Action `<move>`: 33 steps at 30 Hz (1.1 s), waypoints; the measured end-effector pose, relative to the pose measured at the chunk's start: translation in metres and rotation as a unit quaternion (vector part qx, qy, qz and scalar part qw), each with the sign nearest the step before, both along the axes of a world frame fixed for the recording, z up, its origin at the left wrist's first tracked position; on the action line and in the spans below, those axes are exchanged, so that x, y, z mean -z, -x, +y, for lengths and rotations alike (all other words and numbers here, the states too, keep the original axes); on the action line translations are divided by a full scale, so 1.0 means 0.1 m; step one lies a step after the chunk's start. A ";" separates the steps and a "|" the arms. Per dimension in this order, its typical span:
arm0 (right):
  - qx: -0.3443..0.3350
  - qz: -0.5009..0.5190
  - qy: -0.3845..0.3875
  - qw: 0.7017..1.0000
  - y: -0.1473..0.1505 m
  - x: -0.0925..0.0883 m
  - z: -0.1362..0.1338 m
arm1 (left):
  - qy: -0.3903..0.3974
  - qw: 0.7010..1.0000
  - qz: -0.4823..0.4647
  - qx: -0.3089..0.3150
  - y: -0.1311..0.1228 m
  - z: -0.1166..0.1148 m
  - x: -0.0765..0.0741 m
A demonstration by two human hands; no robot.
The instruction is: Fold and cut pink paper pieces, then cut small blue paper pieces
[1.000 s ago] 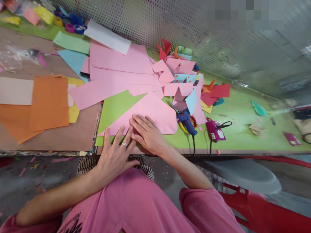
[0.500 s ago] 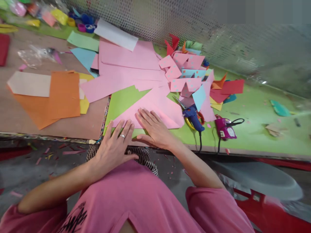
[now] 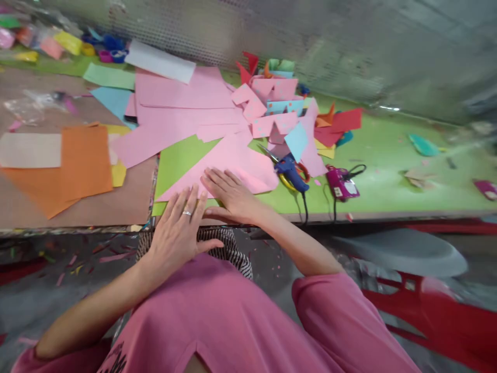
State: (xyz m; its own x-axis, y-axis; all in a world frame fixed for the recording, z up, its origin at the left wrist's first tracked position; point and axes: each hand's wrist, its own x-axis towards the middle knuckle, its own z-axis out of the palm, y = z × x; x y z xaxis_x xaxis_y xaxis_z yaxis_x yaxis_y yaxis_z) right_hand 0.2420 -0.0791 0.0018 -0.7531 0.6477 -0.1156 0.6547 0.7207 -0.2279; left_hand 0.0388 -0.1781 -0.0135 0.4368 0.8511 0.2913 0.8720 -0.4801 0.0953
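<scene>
A folded sheet of pink paper [image 3: 236, 155] lies at the front of the green table top, its slanted edge running down to a point on the left. My left hand [image 3: 176, 223], with a ring on one finger, rests its fingertips on the paper's near left edge. Flat on the middle of the near edge is my right hand [image 3: 233, 197], fingers stretched out. Neither hand grips anything. Just right of the paper are a blue glue gun [image 3: 291, 171] and scissors, whose blades [image 3: 267, 152] point toward the paper.
Behind lie large pink sheets [image 3: 182, 93] and a white sheet [image 3: 161, 61]. Dotted pink cut-outs [image 3: 274, 124] pile up at back right. Orange paper [image 3: 85, 163] covers the left. A purple box with a cord [image 3: 344, 184] sits right. A grey stool [image 3: 404, 254] stands below the table.
The whole view has shifted, so the table's things sit further left. My right hand has slid slightly left along the folded edge, nearer my left hand. Both hands stay on the paper.
</scene>
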 end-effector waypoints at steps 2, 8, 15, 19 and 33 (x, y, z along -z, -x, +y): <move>0.004 -0.007 -0.004 1.000 0.00 0.00 -0.01 | -0.009 1.000 0.010 0.015 -0.05 0.03 0.06; 0.005 -0.004 -0.011 1.000 -0.25 0.01 -0.04 | -0.020 0.999 0.008 0.032 0.01 0.04 0.11; 0.054 -0.021 0.009 0.998 -0.80 0.00 -0.13 | 0.010 1.000 -0.004 0.025 0.00 0.01 0.10; 0.090 -0.041 -0.005 0.995 -0.89 -0.05 -0.19 | 0.002 0.999 -0.014 0.036 0.08 0.08 0.08; 0.083 -0.029 -0.025 0.996 -0.86 -0.02 -0.23 | 0.013 0.998 0.017 -0.066 0.83 -0.12 -0.08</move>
